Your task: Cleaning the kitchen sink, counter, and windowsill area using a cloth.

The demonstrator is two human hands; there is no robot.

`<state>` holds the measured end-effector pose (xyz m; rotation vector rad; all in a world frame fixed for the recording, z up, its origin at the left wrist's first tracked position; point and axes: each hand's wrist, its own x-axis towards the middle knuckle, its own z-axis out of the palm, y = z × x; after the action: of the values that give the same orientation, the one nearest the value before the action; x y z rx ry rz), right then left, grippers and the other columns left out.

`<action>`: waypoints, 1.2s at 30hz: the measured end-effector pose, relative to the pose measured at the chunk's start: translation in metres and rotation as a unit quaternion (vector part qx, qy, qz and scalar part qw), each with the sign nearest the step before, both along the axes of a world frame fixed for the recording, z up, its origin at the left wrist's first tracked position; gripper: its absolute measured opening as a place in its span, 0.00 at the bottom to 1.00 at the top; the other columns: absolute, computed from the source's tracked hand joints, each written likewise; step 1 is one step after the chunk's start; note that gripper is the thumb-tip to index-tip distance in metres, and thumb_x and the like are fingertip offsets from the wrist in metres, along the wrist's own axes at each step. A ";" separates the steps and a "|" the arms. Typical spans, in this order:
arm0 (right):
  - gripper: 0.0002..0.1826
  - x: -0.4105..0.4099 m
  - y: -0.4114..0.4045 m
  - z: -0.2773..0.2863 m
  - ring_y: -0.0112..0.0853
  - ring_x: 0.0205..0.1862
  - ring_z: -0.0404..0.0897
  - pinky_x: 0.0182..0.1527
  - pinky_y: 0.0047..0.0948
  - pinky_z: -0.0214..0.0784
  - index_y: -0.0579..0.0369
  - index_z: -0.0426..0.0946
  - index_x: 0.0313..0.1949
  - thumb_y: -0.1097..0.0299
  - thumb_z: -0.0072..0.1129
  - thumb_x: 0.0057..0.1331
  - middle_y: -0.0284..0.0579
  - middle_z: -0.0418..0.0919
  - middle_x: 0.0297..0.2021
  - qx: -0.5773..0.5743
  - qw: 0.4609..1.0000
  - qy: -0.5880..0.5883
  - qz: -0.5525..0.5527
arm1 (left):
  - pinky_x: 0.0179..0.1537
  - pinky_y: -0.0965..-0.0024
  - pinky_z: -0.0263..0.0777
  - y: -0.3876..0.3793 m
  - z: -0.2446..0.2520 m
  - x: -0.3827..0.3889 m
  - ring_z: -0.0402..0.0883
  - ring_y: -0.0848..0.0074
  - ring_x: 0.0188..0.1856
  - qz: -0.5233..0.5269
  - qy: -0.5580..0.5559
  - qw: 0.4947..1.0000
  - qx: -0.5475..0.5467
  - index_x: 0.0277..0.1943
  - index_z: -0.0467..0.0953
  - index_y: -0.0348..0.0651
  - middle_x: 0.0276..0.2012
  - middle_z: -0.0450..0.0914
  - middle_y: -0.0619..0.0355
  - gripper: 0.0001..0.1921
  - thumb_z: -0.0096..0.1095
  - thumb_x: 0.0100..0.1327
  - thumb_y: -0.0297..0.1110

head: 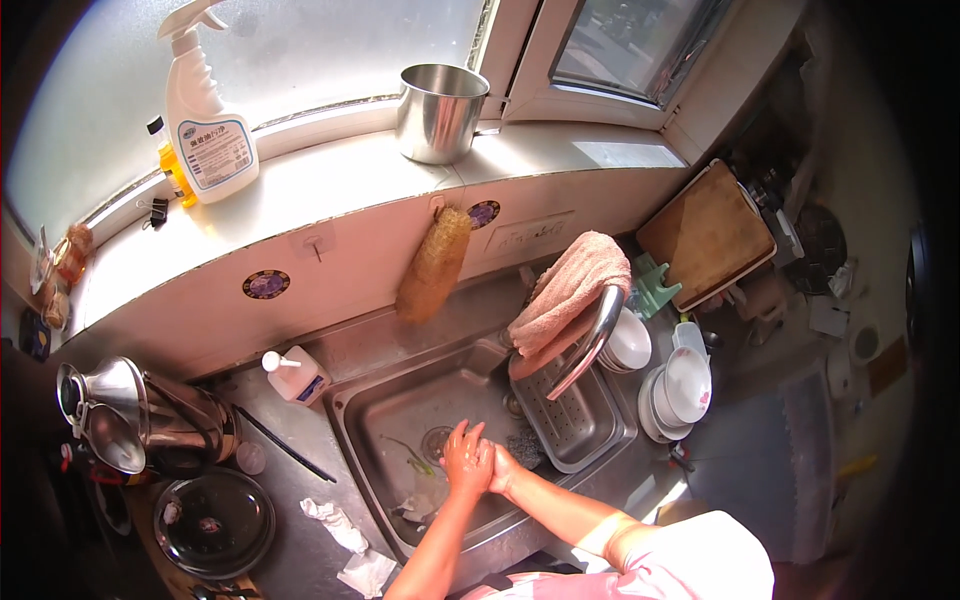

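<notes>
My left hand (466, 459) and my right hand (505, 469) are pressed together over a stainless steel sink (360, 442). Both look wet, and no object shows between them; the palms are hidden. Just left of them, green scraps (420, 463) and pale scraps (415, 506) lie in the basin near the drain (436, 444). A dark scouring pad (526, 448) sits right of the hands, beside a perforated steel tray (566, 412). Above that tray rises a chrome faucet (598, 341) with a pink towel (574, 289) draped over it.
A white pump bottle (298, 376) stands left of the sink, near a metal thermos jug (172, 420). Crumpled tissues (335, 525) lie below. Stacked bowls (679, 386) are on the right. The sill holds a metal pot (441, 116) and a spray bottle (214, 142).
</notes>
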<state>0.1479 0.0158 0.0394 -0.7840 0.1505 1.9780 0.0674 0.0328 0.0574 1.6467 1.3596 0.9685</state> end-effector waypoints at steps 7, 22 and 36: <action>0.25 0.015 0.041 0.031 0.38 0.47 0.75 0.48 0.42 0.67 0.47 0.73 0.42 0.39 0.40 0.64 0.42 0.77 0.43 -0.021 0.982 -0.019 0.185 | 0.53 0.31 0.49 0.008 0.013 -0.049 0.63 0.55 0.58 -0.183 0.136 0.949 0.220 0.41 0.71 0.52 0.53 0.66 0.49 0.15 0.63 0.48 0.39; 0.19 -0.010 0.046 0.047 0.37 0.43 0.75 0.49 0.39 0.64 0.48 0.75 0.36 0.50 0.40 0.64 0.45 0.78 0.38 -0.081 0.983 -0.121 0.113 | 0.50 0.46 0.59 0.028 0.034 -0.031 0.70 0.56 0.41 -0.053 0.127 0.967 0.215 0.32 0.69 0.43 0.35 0.71 0.50 0.08 0.55 0.50 0.35; 0.25 -0.046 -0.012 -0.005 0.22 0.11 0.65 0.10 0.22 0.55 0.47 0.70 0.32 0.42 0.30 0.66 0.33 0.70 0.18 -0.128 0.945 -0.291 0.074 | 0.31 0.56 0.66 0.035 -0.012 -0.035 0.74 0.58 0.25 0.086 -0.126 0.919 -0.363 0.25 0.74 0.35 0.23 0.77 0.49 0.24 0.36 0.67 0.45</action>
<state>0.1023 0.0038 0.0345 -1.5541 -0.0059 1.7985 0.0326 0.0678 0.0453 0.8258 1.4590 0.6210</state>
